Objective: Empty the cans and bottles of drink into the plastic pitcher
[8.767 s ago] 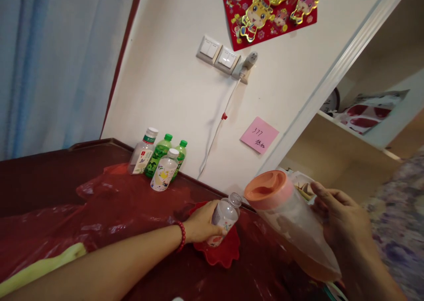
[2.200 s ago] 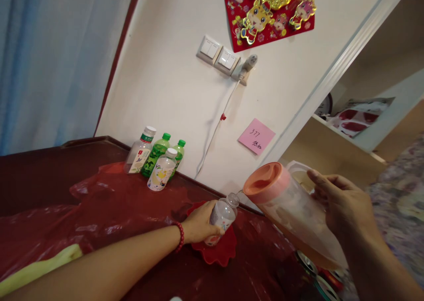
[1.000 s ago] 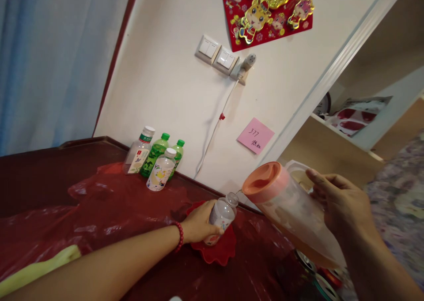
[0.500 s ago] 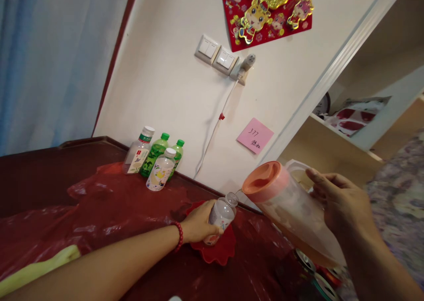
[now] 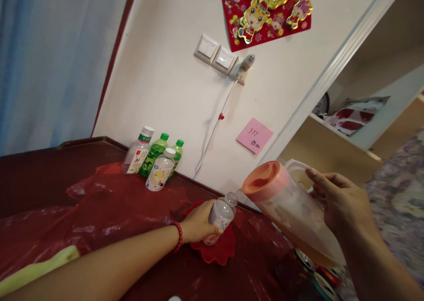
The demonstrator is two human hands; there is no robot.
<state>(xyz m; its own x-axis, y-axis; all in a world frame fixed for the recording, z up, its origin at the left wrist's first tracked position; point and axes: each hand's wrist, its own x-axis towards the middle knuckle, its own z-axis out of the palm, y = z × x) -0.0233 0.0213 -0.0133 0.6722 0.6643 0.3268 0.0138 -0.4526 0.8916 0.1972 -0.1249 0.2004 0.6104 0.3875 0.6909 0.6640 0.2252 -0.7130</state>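
Observation:
My left hand (image 5: 199, 223) is wrapped round a clear plastic bottle (image 5: 225, 212) with a printed label and no cap. The bottle stands over a red scalloped dish (image 5: 215, 255) on the table. On the right, my right hand (image 5: 344, 199) grips the handle of a translucent pitcher (image 5: 298, 221). Its orange lid (image 5: 263, 180) tilts toward the bottle's open mouth, and a thin stream of liquid links the spout and the mouth. Brownish liquid shows along the pitcher's lower side. How full the bottle is, I cannot tell.
Several capped bottles (image 5: 161, 171) stand by the wall at the back left. Opened cans (image 5: 323, 287) sit beneath the pitcher at lower right. Red plastic film (image 5: 126, 204) covers part of the dark table, with a yellow-green cloth (image 5: 43, 265) at lower left.

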